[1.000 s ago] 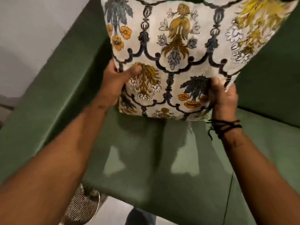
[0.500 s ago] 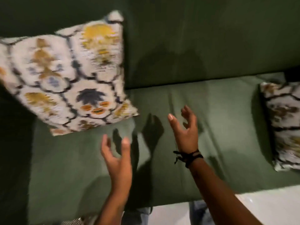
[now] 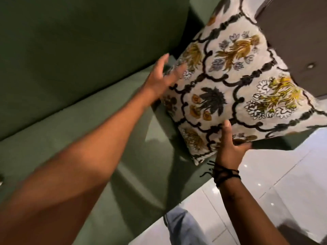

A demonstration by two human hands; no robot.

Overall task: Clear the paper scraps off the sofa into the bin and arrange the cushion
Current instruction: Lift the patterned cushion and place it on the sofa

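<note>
Green fabric fills most of the view: a dark green upholstered sofa (image 3: 74,55), its backrest running across the upper left and its seat slanting down towards the lower middle, with glossy white floor tiles (image 3: 276,183) beyond the seat's front edge at the lower right and a dark brown panel (image 3: 292,32) in the upper right corner. At the right end of the seat, a square cream cushion printed with yellow and orange flowers inside a black scrolling lattice (image 3: 235,89) is tilted on one corner, its low corner down by the seat's front edge and its upper part leaning towards the sofa's right end; whether that corner actually rests on the seat cannot be told. The left hand (image 3: 163,76) reaches across the seat to the cushion's left edge, fingers spread and loose against the fabric, not closed on it. The right hand (image 3: 230,147), with black cords wound round its wrist (image 3: 223,175), clamps the cushion's lower edge near the low corner, thumb pressed on the printed face and fingers curled beneath. The two hands are well apart, one on each side of that corner. A leg in blue denim (image 3: 182,227) shows at the bottom, in front of the seat.
</note>
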